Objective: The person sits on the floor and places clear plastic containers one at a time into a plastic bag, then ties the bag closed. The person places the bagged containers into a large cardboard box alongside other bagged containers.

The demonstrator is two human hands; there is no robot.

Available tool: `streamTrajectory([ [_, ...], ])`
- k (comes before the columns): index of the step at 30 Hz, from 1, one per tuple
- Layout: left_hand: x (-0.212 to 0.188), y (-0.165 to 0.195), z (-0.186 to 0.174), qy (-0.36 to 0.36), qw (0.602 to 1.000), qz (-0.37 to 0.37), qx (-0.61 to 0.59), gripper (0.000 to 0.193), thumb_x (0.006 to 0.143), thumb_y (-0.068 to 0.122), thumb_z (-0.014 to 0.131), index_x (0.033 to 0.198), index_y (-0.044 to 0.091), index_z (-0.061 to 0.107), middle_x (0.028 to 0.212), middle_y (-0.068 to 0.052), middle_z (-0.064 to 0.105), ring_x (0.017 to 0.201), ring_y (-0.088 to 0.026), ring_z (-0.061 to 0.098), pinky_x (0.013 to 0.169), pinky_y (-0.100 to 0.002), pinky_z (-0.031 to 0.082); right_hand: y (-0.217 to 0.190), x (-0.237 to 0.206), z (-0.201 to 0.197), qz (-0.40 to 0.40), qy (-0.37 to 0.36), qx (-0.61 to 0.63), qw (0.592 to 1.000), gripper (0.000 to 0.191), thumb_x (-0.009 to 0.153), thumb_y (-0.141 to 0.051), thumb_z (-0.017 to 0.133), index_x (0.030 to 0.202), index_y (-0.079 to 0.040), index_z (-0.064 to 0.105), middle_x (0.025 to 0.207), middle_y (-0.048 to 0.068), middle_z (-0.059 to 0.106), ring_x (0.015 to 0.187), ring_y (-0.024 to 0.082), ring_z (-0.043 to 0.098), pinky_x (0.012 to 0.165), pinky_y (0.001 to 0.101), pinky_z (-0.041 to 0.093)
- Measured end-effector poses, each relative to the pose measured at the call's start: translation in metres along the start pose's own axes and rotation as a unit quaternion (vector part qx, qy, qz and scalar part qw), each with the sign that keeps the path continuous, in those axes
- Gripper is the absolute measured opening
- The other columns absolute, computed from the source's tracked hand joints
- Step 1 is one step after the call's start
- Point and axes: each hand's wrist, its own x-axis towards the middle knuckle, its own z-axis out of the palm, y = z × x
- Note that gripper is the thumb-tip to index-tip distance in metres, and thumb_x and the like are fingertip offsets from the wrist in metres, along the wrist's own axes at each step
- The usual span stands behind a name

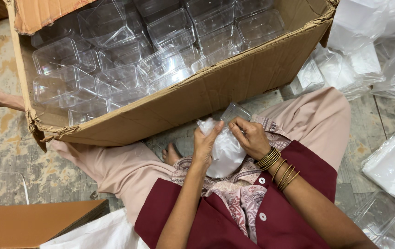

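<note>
Head view showed left hand (pixel 205 146) and right hand (pixel 249 136) both gripping a white plastic bag (pixel 225 152) over the lap (fingers pinching its top, apparently gathering it), beside a cardboard box (pixel 234 85) of clear containers (pixel 114 78).

The person sits on the floor, and the left hand (pixel 205 144) and the right hand (pixel 251 136) both grip a white, crumpled thin plastic bag (pixel 225 154) over the lap, fingers closed on its top. A small clear plastic box (pixel 235 111) shows just behind the bag. In front stands a big brown cardboard carton (pixel 216 94) filled with many clear plastic boxes (pixel 128 55), and more white plastic bags (pixel 393 166) lie at the right side.
</note>
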Motion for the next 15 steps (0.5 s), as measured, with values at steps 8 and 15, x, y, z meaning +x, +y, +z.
streamTrajectory([
  [8,-0.003,0.010,0.000,-0.043,0.995,-0.068,-0.061,0.027,0.086,0.021,0.083,0.103,0.004,0.071,0.091,-0.003,0.073,0.083,-0.011,0.066,0.077,-0.028,0.053,-0.004,0.001,-0.001,0.015,0.027,0.005,1.000,0.022,0.102,-0.023,0.059,0.095,-0.004,0.068,0.063,0.008,0.062,0.053,0.016,0.062,0.051,0.0341,0.048],
  [15,-0.007,0.009,-0.003,-0.083,0.990,-0.082,-0.074,0.034,0.091,0.021,0.084,0.109,0.006,0.061,0.083,-0.007,0.067,0.079,-0.017,0.065,0.073,-0.030,0.053,0.013,-0.008,-0.009,-0.016,-0.022,0.108,0.994,0.022,0.102,-0.022,0.059,0.099,-0.003,0.069,0.080,0.004,0.067,0.067,0.013,0.064,0.061,0.0298,0.052],
])
